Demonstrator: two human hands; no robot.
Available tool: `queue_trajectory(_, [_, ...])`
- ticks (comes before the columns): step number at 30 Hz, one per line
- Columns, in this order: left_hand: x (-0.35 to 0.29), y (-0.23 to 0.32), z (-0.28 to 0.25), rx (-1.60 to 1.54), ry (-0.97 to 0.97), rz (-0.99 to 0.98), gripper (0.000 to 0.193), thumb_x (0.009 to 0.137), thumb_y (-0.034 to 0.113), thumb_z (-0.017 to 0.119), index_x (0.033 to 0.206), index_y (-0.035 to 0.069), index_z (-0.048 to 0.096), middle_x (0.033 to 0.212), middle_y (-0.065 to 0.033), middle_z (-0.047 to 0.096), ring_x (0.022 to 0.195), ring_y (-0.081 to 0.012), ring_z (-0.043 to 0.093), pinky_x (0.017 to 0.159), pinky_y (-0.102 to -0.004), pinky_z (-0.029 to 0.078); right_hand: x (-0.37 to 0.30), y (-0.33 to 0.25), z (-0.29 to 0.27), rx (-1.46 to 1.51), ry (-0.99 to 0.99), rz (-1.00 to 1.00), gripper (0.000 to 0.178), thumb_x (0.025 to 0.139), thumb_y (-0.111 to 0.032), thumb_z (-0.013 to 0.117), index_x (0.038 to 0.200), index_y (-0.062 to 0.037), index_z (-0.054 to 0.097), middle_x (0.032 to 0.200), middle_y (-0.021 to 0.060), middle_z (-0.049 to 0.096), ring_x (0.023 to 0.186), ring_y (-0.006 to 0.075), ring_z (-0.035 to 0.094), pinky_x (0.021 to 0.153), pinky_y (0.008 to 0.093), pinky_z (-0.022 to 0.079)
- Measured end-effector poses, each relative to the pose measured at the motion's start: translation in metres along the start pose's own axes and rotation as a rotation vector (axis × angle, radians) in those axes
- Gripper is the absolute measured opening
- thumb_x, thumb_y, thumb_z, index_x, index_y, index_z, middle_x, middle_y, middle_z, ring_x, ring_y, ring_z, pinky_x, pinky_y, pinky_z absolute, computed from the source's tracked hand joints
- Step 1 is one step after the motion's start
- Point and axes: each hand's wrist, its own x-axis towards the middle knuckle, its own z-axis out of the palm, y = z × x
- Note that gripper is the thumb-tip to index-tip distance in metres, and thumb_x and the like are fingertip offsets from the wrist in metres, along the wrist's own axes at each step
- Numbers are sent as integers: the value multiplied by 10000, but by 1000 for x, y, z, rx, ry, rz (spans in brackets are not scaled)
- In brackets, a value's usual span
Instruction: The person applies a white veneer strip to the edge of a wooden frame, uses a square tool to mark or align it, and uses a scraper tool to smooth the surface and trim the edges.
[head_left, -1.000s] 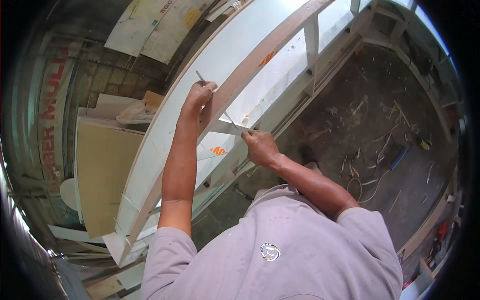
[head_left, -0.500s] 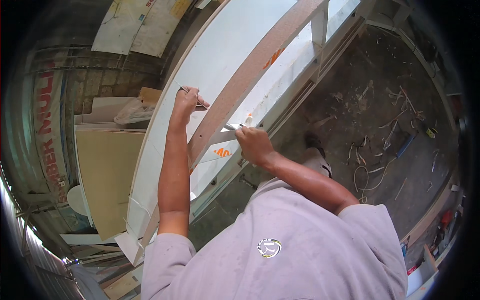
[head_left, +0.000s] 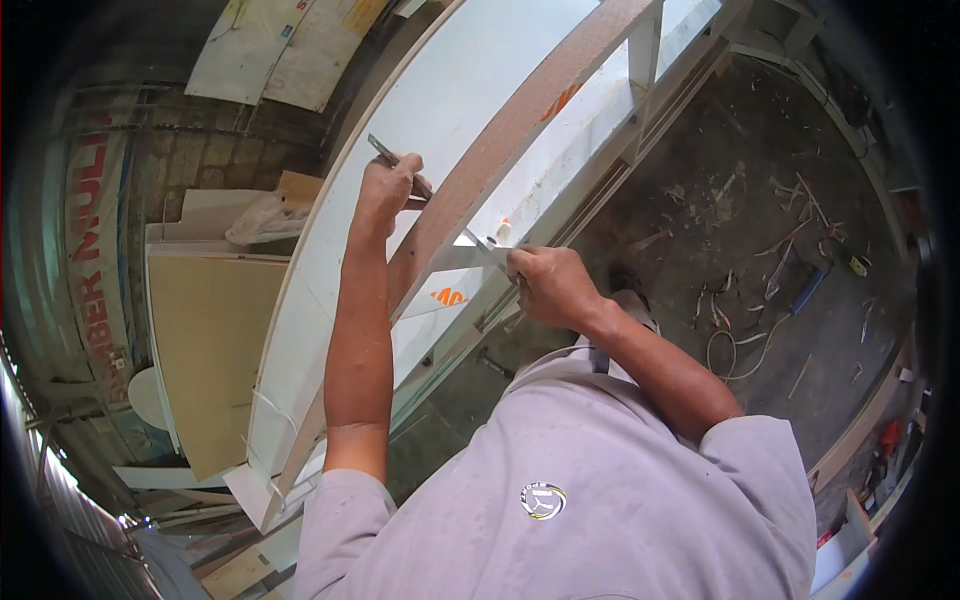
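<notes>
My left hand (head_left: 388, 192) is closed around a thin, flat grey metal strip (head_left: 382, 150), whose end sticks out past the fingers. The strip slants down to a curved brown wooden rail (head_left: 480, 165). On the rail's other side, a thin pale strip (head_left: 480, 240) runs on in the same line to my closed right hand (head_left: 550, 283). It looks like one long piece crossing at the rail, but the rail hides the middle. Under and around the rail lies a large white panel (head_left: 430, 100) with orange markings. A small white lump (head_left: 504, 230) sits near my right fingers.
Offcuts, a cord and a blue tool (head_left: 808, 292) are scattered on the dark floor (head_left: 690, 200) to the right. A beige board (head_left: 215, 350) leans at the left, with crumpled plastic (head_left: 265, 220) above it. A cross brace (head_left: 643, 50) joins the rail farther up.
Both hands have shifted to the right, my left one also slightly away from me. The strip's end at my left hand now shows its broader face.
</notes>
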Motion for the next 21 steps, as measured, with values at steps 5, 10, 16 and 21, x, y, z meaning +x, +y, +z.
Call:
queue_trajectory(5, [6,-3,6,-10,3,50,127,846,121,528,800,9,569,662,-124,620,589,-219,654,607,-423,622,-1,1,11,8,-12,18,162,719,44,614,865,-22,633,820,166,664,773,385,680,675,460,546])
queue_trajectory(10, [3,-3,-1,-63,15,55,150,873,123,517,897,-23,542,649,-123,605,592,-232,668,593,-447,620,6,-1,36,-101,11,10,200,705,30,632,899,-13,612,849,166,653,778,388,682,684,473,555])
queue_trajectory(16, [24,-18,-18,-100,12,37,170,890,136,514,943,-25,533,676,-119,612,599,-241,677,596,-447,622,20,-8,42,-160,-88,73,277,721,9,645,995,-19,622,920,160,668,828,378,689,717,478,557])
queue_trajectory(21, [11,-12,-4,97,-70,52,144,855,165,548,832,27,579,679,-52,578,615,-163,596,599,-351,544,-7,8,29,-97,-85,24,283,707,-11,661,985,-18,611,915,150,653,844,367,684,723,477,555])
